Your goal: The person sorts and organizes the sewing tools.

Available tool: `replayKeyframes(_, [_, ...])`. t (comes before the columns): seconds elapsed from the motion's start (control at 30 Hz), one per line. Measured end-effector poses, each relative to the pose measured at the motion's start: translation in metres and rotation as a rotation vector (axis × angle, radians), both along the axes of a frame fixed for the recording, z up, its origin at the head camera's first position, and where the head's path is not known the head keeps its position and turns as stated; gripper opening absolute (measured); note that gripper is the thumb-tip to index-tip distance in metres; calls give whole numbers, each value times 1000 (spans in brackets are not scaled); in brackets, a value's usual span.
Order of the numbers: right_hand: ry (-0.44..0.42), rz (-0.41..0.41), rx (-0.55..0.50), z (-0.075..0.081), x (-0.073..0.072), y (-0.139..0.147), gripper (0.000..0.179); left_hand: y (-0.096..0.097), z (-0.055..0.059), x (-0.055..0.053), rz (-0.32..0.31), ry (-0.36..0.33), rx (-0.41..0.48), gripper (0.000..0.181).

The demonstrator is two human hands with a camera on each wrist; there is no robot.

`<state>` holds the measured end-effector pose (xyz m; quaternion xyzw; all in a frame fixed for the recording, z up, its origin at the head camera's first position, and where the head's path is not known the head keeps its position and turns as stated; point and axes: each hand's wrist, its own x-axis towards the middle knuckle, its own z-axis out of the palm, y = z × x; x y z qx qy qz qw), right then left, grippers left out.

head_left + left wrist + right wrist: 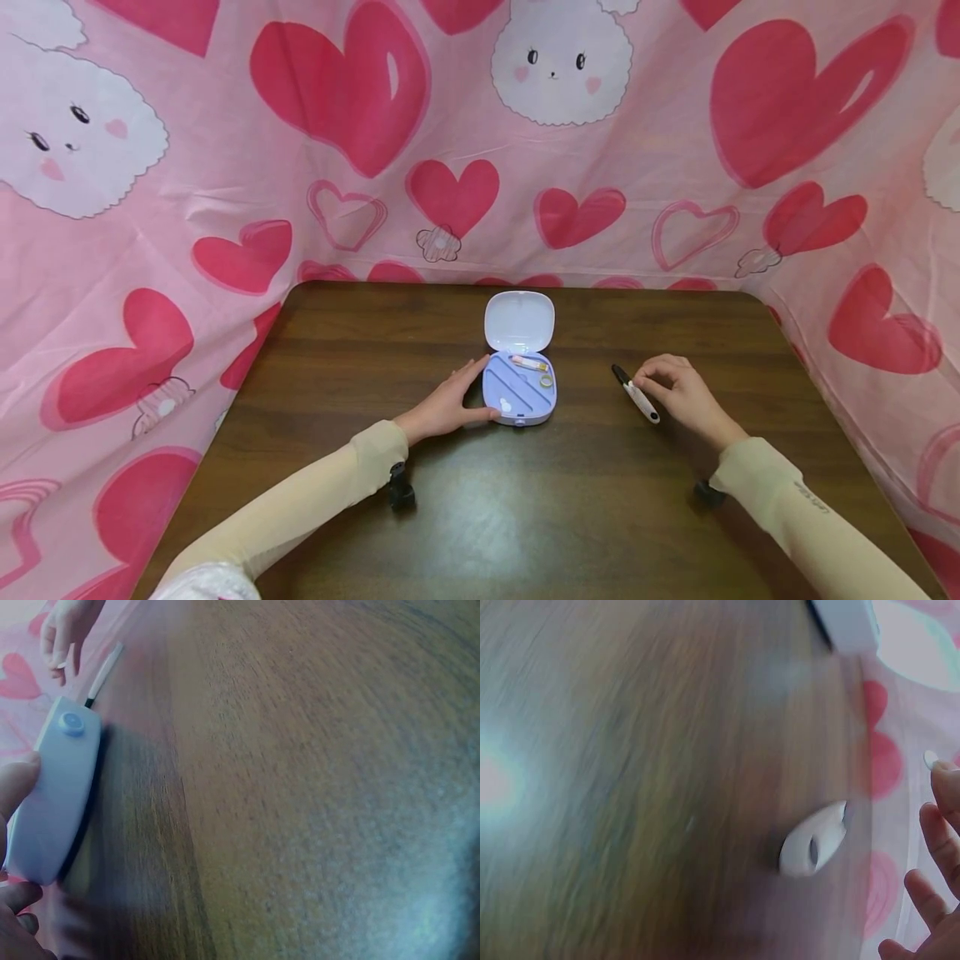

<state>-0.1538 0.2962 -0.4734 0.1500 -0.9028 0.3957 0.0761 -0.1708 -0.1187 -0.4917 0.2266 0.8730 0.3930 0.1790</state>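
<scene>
A lavender case [519, 392] stands on the table with its white lid [519, 322] raised. In its divided tray lie a small white-and-orange stick [529, 363] and a yellow ring-like thing [546, 381]. My left hand [447, 402] grips the case's left side, thumb [16, 784] at the front edge and fingers round the side. A white marker [636, 395] with a black cap lies to the right. My right hand [678, 398] is just beside it; in the right wrist view its fingers are apart from the marker [810, 844]. A white spot at a fingertip is too small to identify.
The dark wooden table [450, 517] ends at pink heart-print cloth [637, 142] behind and at both sides. Black wrist devices [401, 487] are strapped below both sleeves. Bare tabletop lies between the case and the marker.
</scene>
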Motion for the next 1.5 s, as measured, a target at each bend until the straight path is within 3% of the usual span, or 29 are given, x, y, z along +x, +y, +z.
replayKeyframes(0.4, [10,107,-50,7,-4,-44,4,1,-4,-1,-2,-2,0,98])
replayKeyframes(0.57, [-23,144,-61,8,-5,-60,8,1,-4,-1,-12,24,16,97])
replayKeyframes(0.83, [-53,194,-71,8,-10,-88,5,1,-5,-2,-16,2,4,97])
replayKeyframes(1.2, [-29,245,51,9,-12,-129,5,-1,-3,-1,-6,-4,-15,98])
replayKeyframes(1.5, [46,309,127,1,-9,-151,7,-1,-2,-2,-7,16,-13,98])
